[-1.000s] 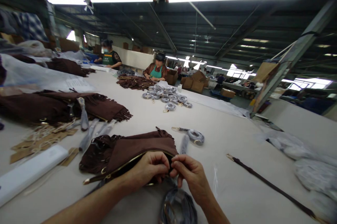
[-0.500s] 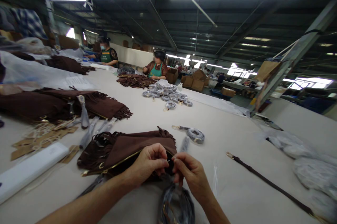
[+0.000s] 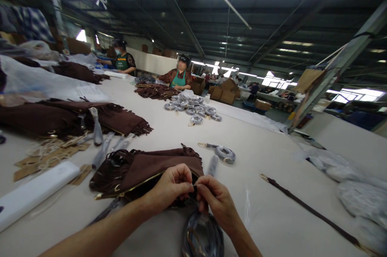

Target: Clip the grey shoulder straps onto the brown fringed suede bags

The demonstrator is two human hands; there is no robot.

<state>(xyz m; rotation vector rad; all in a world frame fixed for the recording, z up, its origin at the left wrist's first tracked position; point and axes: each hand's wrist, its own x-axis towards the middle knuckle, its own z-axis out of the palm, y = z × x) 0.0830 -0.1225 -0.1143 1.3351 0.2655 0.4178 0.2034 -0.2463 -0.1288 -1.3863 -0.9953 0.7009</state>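
Note:
A brown fringed bag with a gold zipper lies on the table in front of me, its zip side toward me and parted. Over its right end, my left hand and my right hand meet, each with thumb and forefinger pinched. What sits between the fingertips is too small and dark to name. Below my right hand a coiled strap in clear plastic rests near the table's front edge. Behind the bag lies another wrapped coiled strap with a gold clasp.
More brown fringed bags and cardboard tags lie at left, beside a long white object. A brown strap stretches across the right. A pile of wrapped straps sits farther back. Two co-workers in green aprons are beyond.
My right hand has shifted slightly left, so the fingertips of both hands are closer together. A co-worker across the table has moved an arm. The bag has stayed put.

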